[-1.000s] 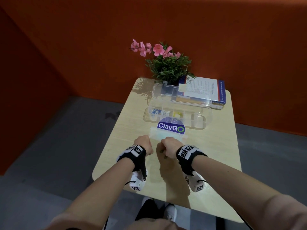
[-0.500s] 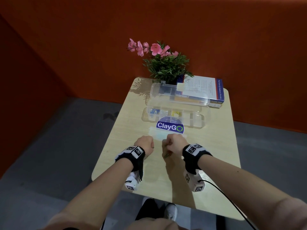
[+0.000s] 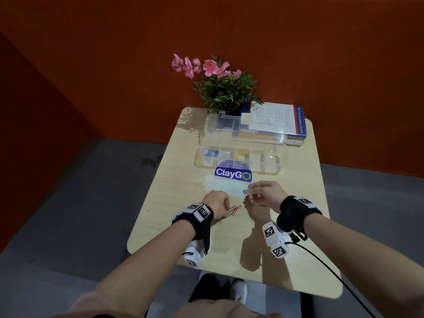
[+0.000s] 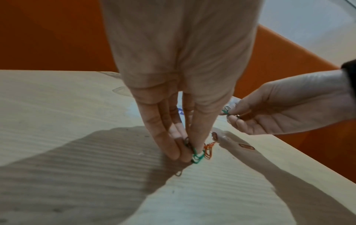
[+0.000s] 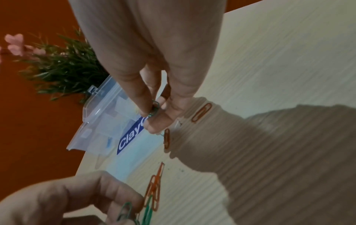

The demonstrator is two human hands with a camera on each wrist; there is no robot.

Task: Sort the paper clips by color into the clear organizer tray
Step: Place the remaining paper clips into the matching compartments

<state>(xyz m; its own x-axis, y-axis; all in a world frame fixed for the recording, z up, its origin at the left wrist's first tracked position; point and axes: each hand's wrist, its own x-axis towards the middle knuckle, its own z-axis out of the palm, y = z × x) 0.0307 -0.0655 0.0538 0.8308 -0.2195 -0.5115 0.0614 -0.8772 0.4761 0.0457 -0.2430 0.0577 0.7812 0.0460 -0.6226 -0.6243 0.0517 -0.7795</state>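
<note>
From the head cam, the clear organizer tray (image 3: 238, 157) sits mid-table with blue, white and yellow clips in it (lid flipped back). Left wrist view: left hand (image 4: 179, 106) pinching green clips (image 4: 197, 156) against the table (image 4: 57, 114). Right wrist view: right hand (image 5: 154, 76) is pinching one green clip (image 5: 155, 110) above loose orange clips (image 5: 201, 112).

Black wrist straps (image 3: 203, 220) with square coded tags, white camera modules (image 3: 276, 243) beneath, black cable (image 3: 325, 267) from right wrist

We find bare table (image 3: 174, 187) left of the tray (image 3: 282, 157); its raised lid (image 3: 243, 134), book (image 3: 296, 125) and plant (image 3: 227, 88) block the far side.
</note>
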